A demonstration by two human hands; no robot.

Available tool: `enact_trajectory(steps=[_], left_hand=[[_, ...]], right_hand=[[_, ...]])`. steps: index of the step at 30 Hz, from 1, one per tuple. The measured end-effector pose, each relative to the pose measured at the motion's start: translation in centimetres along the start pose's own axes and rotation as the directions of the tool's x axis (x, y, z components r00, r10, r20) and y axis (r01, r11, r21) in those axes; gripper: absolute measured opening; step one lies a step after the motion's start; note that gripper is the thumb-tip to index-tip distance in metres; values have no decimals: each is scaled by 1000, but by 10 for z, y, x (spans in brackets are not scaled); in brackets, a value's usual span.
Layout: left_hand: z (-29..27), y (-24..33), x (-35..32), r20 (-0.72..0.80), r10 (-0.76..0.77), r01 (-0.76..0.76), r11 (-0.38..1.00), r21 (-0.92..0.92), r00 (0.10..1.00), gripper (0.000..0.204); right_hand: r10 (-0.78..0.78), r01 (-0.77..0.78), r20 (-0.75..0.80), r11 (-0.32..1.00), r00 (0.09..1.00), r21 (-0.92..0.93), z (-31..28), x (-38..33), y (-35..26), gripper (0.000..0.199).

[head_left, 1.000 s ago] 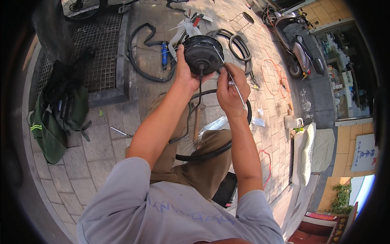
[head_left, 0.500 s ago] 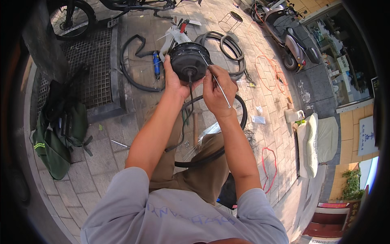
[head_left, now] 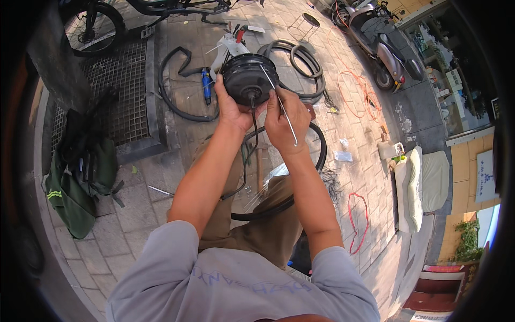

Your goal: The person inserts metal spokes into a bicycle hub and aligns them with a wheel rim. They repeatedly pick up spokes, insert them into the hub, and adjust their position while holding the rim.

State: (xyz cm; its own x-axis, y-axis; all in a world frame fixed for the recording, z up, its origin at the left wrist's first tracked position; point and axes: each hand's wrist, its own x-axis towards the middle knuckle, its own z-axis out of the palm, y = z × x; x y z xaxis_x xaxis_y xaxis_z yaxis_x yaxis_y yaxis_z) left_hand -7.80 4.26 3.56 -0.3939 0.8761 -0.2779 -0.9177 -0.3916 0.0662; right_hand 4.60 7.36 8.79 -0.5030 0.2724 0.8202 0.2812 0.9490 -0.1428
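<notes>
While the left hand [head_left: 232, 107] is gripping the black hub motor [head_left: 248, 79] held up over the lap, the right hand [head_left: 284, 121] is pinching a thin spoke [head_left: 280, 104], which probably wants steady, straight feeding into the flange.

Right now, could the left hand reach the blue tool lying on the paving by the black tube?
Probably not at once: the left hand is gripping the black hub motor. The blue tool lies uncovered just beyond it.

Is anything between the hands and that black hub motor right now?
Nothing visible. The left hand grips the hub motor at its left rim; the right hand, holding a thin spoke against its face, touches its lower right. The cable hangs clear below.
</notes>
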Motion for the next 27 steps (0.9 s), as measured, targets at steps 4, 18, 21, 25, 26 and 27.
enact_trajectory(steps=[4, 18, 21, 25, 26, 27], left_hand=[[-16, -4, 21, 123, 71, -72, 997, 6, 990, 84], [-7, -1, 10, 0, 11, -11, 999, 47, 1000, 89], [-3, -1, 7, 43, 10, -14, 995, 95, 999, 88], [-17, 9, 5, 127, -144, 121, 978, 170, 981, 91], [-15, 5, 9, 142, -51, 32, 990, 135, 989, 94], [-15, 3, 12, 130, -22, 4, 990, 139, 991, 95]], right_hand=[[-237, 238, -35, 971, 971, 32, 18, -5, -2, 26], [216, -353, 290, 716, 932, 602, 2, -8, 3, 22], [443, -664, 556, 128, 703, 737, 2, -13, 3, 26], [516, -598, 747, -463, 418, 654, -2, -13, -29, 34], [478, -586, 790, -535, 383, 608, -10, -12, -37, 36], [436, -571, 830, -603, 349, 557, -17, -14, -45, 37]])
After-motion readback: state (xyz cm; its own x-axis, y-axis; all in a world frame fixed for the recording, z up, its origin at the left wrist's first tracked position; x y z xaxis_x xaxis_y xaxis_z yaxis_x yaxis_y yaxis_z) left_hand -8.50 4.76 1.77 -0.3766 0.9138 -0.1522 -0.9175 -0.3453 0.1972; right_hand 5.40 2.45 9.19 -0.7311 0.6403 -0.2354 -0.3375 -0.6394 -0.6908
